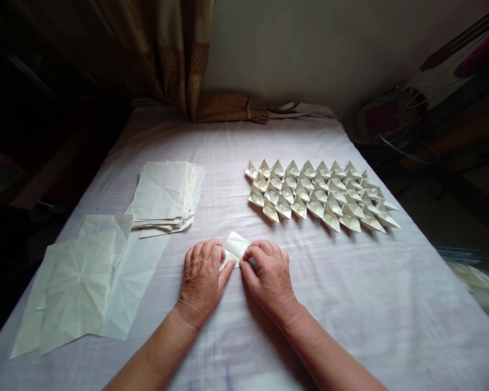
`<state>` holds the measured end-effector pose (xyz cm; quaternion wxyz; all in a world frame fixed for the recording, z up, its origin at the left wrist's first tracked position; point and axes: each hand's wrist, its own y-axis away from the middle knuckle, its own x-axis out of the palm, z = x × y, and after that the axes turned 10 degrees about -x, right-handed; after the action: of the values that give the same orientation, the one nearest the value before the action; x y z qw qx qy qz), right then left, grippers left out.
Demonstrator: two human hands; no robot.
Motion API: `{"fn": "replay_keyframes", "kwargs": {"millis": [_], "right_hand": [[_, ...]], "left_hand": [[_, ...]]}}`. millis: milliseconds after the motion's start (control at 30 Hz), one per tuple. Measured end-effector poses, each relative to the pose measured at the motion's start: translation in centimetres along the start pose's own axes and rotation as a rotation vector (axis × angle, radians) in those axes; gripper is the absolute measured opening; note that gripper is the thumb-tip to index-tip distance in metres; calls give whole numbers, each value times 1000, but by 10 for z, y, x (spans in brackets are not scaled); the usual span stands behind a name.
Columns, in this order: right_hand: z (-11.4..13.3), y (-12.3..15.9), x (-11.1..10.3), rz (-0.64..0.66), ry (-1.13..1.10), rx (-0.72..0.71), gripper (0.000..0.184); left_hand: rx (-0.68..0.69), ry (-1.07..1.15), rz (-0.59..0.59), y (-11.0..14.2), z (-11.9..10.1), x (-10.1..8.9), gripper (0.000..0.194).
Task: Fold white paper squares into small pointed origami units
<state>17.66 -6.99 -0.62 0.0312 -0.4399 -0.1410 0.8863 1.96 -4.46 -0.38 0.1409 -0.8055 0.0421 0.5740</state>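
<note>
Pinching a small folded off-white paper piece (pixel 236 244) with both hands, mid-surface, on the pale lilac cloth (pixel 370 320). Left hand (pixel 200 274): fingers curled, thumb and index gripping the paper's left side. Right hand (pixel 271 274): thumb and index bent together on its right side, other fingers curled. Exact fold under the fingers hidden. Beyond the left hand: neat stack of thin off-white paper sheets (pixel 161 187). Nearer, far left: loose overlapping creased translucent sheets (pixel 81 271). Beyond the right hand: staggered rows of pointed cream folded-paper boats (pixel 309 190).
</note>
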Motion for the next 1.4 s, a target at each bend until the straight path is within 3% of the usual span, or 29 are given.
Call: {"fn": "replay_keyframes", "kwargs": {"millis": [300,733,867,1100,1267,1400], "right_hand": [[2,0,-1,-7,21,-7,7],[3,-1,2,14,81,-3,6],[5,-2,3,14,124,-4,13],[0,-2,-1,26,70,-33,7],[-3,-1,-1,28,44,-48,6],[-4,0,-2,11,27,-61,6]], "left_hand": [[43,134,63,3,14,-7,12],[-73,104,82,5,4,-4,9],[-82,104,86,5,5,-3,9],[-52,155,121,2,17,-6,8],[-45,159,78,5,23,-7,8],[26,117,58,8,19,-11,20]]}}
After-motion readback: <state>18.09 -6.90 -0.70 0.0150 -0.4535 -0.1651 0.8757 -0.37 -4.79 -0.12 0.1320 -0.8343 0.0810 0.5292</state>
